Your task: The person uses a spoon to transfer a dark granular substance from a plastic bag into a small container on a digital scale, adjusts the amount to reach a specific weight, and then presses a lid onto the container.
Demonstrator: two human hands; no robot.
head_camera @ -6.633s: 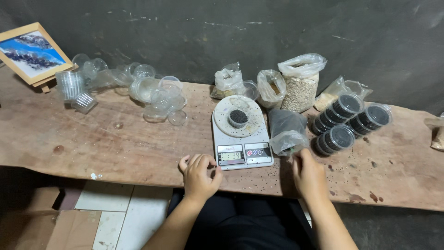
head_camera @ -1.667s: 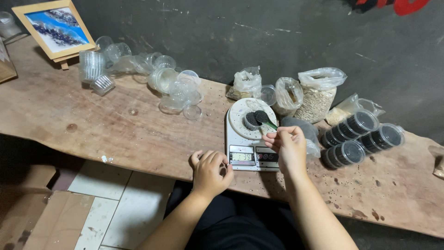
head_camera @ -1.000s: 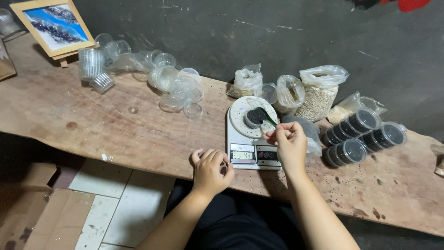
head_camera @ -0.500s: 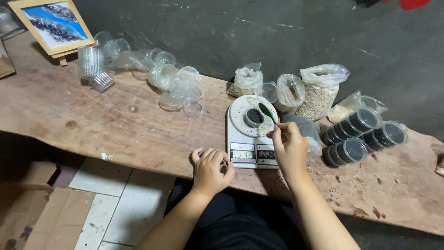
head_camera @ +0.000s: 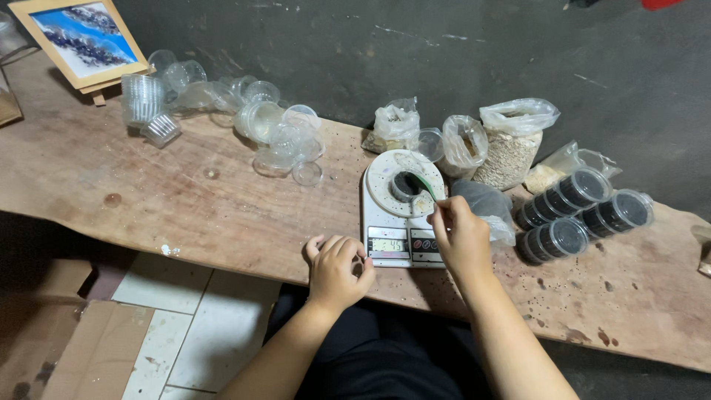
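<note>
compared with half a second back, the green spoon (head_camera: 424,185) is tipping lower and sitting closer over the small cup (head_camera: 405,183) of dark grains, where before it was held clear off to the side of it. right hand (head_camera: 459,237) is pinching the spoon's handle between thumb and fingertips, fingers curled tight round it, hovering over the near right corner of the white kitchen scale (head_camera: 400,211). that light pinch is probably giving finer control for adding a little at a time. left hand (head_camera: 335,270) is resting on the counter (head_camera: 185,215) edge just beside the scale's display, loosely curled with the thumb touching the fingers, and i can't tell if anything small is inside it.

the cup is sitting in the middle of the round weighing plate, likely so the reading stays true. the dark bag (head_camera: 485,207) of grains is lying open right next to the scale (handy for scooping). lidded tubs (head_camera: 581,211) of the same dark stuff are lying stacked on their sides to the right, empty clear cups (head_camera: 274,137) are piled well apart on the left, and bags of pale grains (head_camera: 511,144) are standing behind the scale by the wall.
</note>
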